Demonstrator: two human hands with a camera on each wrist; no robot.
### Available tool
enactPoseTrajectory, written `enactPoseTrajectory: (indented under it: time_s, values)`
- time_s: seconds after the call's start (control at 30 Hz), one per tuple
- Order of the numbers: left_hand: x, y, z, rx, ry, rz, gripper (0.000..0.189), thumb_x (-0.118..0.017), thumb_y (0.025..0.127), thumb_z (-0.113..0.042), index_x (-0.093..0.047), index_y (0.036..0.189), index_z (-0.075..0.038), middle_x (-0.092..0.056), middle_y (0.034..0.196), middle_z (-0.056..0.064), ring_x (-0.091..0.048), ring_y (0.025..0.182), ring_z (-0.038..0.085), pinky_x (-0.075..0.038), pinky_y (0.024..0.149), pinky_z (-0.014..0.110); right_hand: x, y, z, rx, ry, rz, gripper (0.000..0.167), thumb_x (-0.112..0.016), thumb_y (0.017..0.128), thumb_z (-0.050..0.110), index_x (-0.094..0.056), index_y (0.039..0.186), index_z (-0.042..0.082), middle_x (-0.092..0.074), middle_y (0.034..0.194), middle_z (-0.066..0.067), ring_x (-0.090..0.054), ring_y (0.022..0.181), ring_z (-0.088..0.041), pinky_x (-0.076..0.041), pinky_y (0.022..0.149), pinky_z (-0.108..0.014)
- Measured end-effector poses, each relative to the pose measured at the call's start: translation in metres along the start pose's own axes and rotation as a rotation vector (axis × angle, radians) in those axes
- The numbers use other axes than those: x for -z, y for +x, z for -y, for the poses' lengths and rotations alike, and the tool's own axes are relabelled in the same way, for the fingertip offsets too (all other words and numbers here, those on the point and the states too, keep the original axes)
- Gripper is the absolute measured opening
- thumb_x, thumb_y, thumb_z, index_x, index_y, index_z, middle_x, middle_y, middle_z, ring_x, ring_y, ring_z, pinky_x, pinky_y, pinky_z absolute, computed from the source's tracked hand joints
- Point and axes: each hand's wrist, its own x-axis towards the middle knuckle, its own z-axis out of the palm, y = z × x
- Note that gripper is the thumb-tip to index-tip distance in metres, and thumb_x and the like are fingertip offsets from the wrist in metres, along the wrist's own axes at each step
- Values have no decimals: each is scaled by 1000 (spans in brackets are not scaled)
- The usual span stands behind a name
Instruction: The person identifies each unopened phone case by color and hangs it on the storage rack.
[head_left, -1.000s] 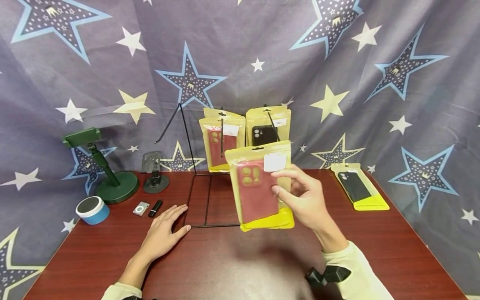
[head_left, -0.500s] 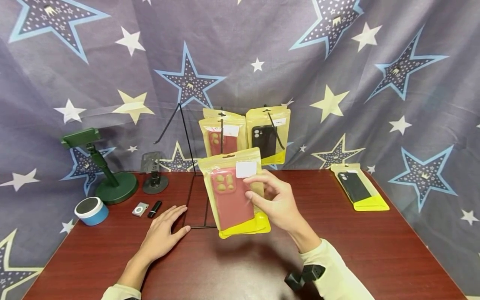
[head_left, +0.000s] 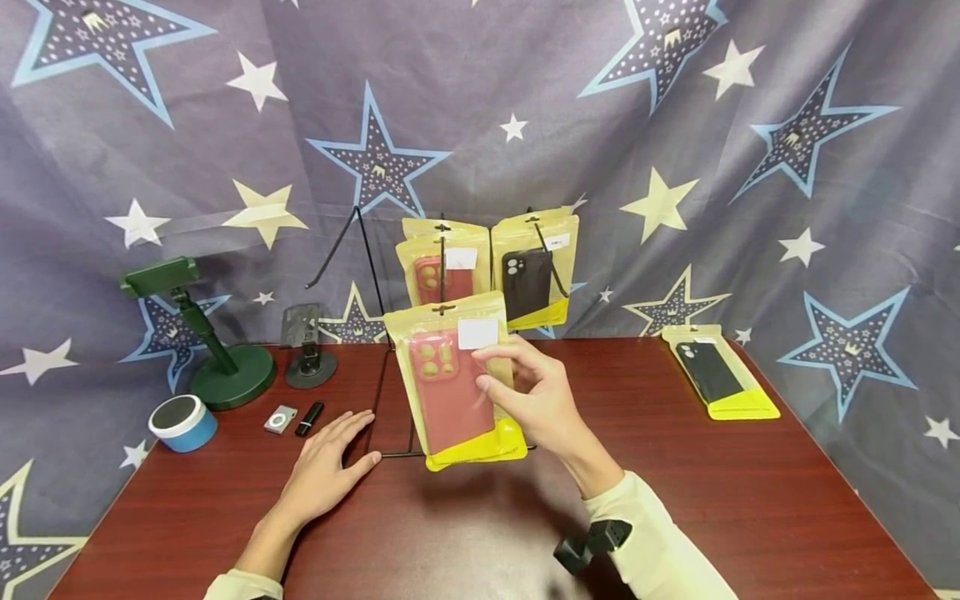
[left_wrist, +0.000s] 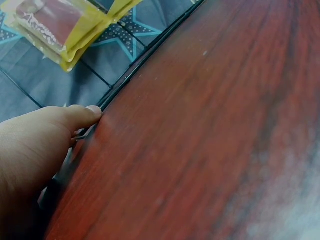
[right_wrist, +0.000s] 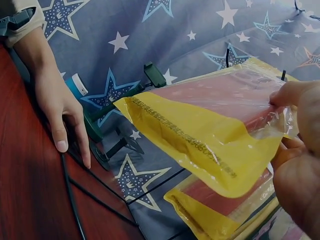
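Note:
My right hand pinches the right edge of a clear-and-yellow bag holding a red phone case. The bag hangs upright above the table, in front of a black wire rack. Its top hole lies close to the tip of the rack's middle hook; whether the hook passes through it I cannot tell. Behind, a similar red-case bag and a black-case bag hang on the rack. My left hand rests on the table, fingers extended, touching the rack's base wire.
On the table's left are a green phone stand, a smaller dark stand, a blue-and-white round tub, a small silver clip device and a black USB stick. Another bagged black case lies at the right. A bare hook sticks out left.
My right hand has carried the bagged red phone case leftward, in front of the middle hook, with a slight rise over the last half second. The left hand has stayed put.

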Motion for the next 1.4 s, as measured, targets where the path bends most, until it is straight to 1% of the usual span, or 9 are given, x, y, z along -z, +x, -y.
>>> enactPoseTrajectory:
  time_s: [0.13, 0.23, 0.47, 0.67, 0.73, 0.9, 0.97, 1.07, 1.4]
  values:
    - [1, 0, 0, -3, 2, -3, 64, -71, 97, -40, -52, 152, -13, -52, 157, 13, -39, 150, 40, -30, 112, 68, 0, 5, -5, -11, -21, -13, 29, -74, 88, -8, -73, 116, -1, -71, 113, -14, -61, 92, -11, -41, 56, -20]
    - [1, -1, -1, 1, 0, -3, 64, -72, 97, -39, -53, 152, -12, -52, 157, 13, -39, 150, 40, -30, 112, 68, -1, 10, -12, -13, -32, -18, 30, -74, 88, -7, -72, 118, 0, -71, 114, -17, -61, 89, -10, -35, 50, -22]
    - [1, -1, -1, 5, -7, 7, 65, -71, 97, -41, -52, 152, -13, -51, 158, 13, -38, 150, 40, -29, 112, 68, -2, 20, -28, -30, -38, -34, 28, -73, 90, -6, -72, 118, 0, -71, 113, -19, -66, 86, -6, -42, 59, -19]
    - [1, -1, 0, 2, 4, -1, 65, -72, 97, -40, -52, 152, -13, -52, 157, 12, -39, 150, 40, -30, 112, 67, -3, 31, -37, -33, -36, -62, 27, -72, 91, -3, -72, 118, 1, -72, 114, -18, -63, 79, -5, -38, 55, -19]
    - [1, -1, 1, 3, 5, 2, 65, -71, 97, -41, -52, 152, -13, -51, 157, 12, -39, 150, 39, -30, 112, 68, -4, 35, -41, -43, -35, -78, 27, -73, 91, -3, -72, 118, 1, -72, 114, -19, -59, 72, -4, -37, 54, -18]
    - [0, -1, 1, 3, -3, 6, 65, -71, 97, -41, -52, 153, -13, -51, 158, 12, -38, 151, 40, -29, 112, 68, -5, 46, -48, -67, -29, -113, 26, -73, 92, -3, -72, 118, 0, -72, 115, -22, -62, 76, -3, -43, 60, -16]
    - [0, 0, 1, 1, -4, 5, 65, -71, 97, -42, -52, 153, -13, -51, 158, 12, -38, 151, 40, -29, 112, 68, -6, 50, -50, -71, -31, -119, 26, -73, 92, -2, -72, 118, -1, -71, 116, -21, -66, 85, -5, -47, 65, -16]
    - [1, 0, 1, 0, -3, 5, 65, -71, 97, -42, -52, 153, -13, -51, 158, 12, -38, 151, 40, -29, 112, 68, -7, 55, -54, -75, -42, -128, 27, -73, 92, -2, -72, 118, 0, -71, 117, -20, -67, 86, -7, -49, 68, -16]
    - [1, 0, 0, 3, -1, 7, 65, -71, 97, -41, -52, 153, -13, -51, 158, 12, -38, 151, 39, -29, 112, 69, -10, 73, -68, -56, -59, -172, 25, -70, 93, -3, -72, 118, 2, -72, 119, -16, -56, 67, -7, -37, 53, -19]
